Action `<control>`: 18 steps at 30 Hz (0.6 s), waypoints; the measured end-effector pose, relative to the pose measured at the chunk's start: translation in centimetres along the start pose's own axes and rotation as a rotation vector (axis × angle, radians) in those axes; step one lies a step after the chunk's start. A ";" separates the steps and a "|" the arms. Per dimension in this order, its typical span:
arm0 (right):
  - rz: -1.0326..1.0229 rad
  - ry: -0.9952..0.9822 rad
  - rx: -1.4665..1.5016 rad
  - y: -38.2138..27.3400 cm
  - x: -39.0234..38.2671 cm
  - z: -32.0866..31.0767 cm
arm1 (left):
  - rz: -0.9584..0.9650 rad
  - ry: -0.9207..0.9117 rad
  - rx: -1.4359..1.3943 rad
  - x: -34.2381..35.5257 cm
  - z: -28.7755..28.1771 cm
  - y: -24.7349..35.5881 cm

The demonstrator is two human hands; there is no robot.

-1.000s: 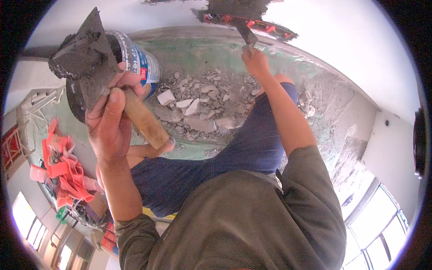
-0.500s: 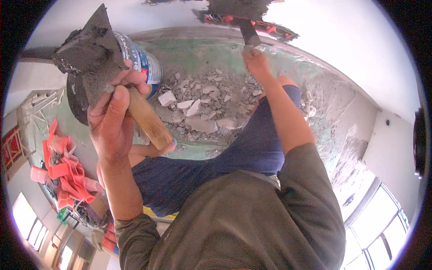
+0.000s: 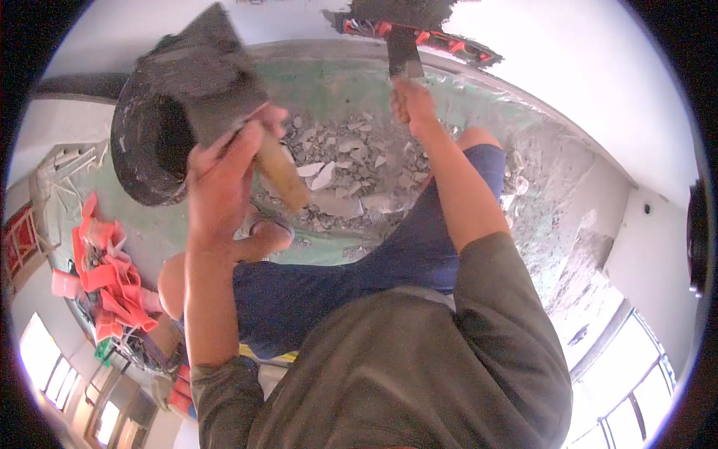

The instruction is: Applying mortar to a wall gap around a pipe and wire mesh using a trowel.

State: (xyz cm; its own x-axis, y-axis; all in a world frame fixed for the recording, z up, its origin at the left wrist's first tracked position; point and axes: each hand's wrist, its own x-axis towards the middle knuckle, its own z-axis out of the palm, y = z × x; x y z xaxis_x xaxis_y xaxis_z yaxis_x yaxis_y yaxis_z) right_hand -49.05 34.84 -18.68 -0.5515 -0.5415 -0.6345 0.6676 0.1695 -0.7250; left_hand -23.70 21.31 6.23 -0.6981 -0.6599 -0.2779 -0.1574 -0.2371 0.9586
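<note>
1. Before the bucket (image 3: 138, 172), my left hand (image 3: 224, 179) is clamping the broad trowel (image 3: 221, 93), shifting it rightward, closer to my other blade.
2. My right hand (image 3: 413, 108) is gripping the narrow trowel (image 3: 404, 52), its blade overlapping red boxes (image 3: 455, 47) near the wall's (image 3: 292, 24) lower edge.

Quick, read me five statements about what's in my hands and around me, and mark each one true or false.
1. The left hand grips a wooden-handled trowel. True.
2. The right hand is empty. False: it grips a flat-bladed tool.
3. Broken grey rubble lies on the floor. True.
4. The shorts are bright yellow. False: they are dark blue.
5. The pinkish-red heap is at the picture's right. False: it is at the left.
</note>
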 end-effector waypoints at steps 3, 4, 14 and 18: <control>0.068 -0.063 0.105 0.0 0.8 -0.9 | -0.136 -0.051 0.038 2.8 0.7 -5.1; 0.103 -0.088 0.126 0.1 0.8 -1.0 | -0.197 -0.091 0.000 3.6 0.8 -7.2; 0.194 -0.232 0.342 -1.3 -3.7 -2.1 | -0.347 -0.150 -0.075 8.5 3.9 -23.3; 0.182 -0.197 0.183 -2.9 -9.4 -1.8 | -0.376 -0.194 0.000 8.3 4.0 -21.2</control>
State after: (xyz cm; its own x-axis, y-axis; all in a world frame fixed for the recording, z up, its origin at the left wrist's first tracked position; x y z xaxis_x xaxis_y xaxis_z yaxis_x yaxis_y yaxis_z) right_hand -46.74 40.88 -11.08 -0.3192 -0.6676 -0.6726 0.8353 0.1372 -0.5325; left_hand -28.95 23.67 -16.21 -0.7106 -0.3813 -0.5914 -0.4261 -0.4357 0.7929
